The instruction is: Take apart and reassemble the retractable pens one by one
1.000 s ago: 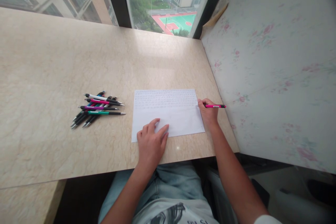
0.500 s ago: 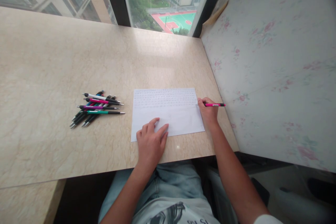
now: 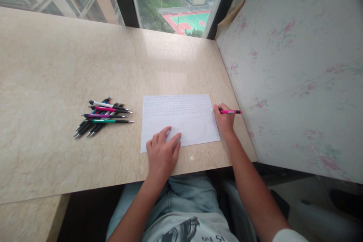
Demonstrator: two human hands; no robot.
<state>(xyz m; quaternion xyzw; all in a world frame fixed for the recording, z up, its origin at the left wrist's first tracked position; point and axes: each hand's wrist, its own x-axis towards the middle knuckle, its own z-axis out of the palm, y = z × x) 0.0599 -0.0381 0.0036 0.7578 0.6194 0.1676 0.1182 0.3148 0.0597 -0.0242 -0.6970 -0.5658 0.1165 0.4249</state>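
A white sheet of paper (image 3: pixel 187 119) with several lines of small writing along its top lies on the beige marble desk (image 3: pixel 85 64). My left hand (image 3: pixel 162 151) lies flat on the sheet's lower left part, fingers stretched out. My right hand (image 3: pixel 224 121) is closed around a pink pen (image 3: pixel 231 112) at the sheet's right edge, the pen's tip on the paper and its back end pointing right.
A heap of several pens (image 3: pixel 103 116) in pink, green, purple and black lies left of the paper. A wall with flowered paper (image 3: pixel 289 68) rises at the desk's right edge. Windows run along the far side. My lap in jeans (image 3: pixel 184 200) is below the desk.
Both hands stay where they were on the paper. Only the camera has shifted a little, moving everything slightly up and left in the picture.
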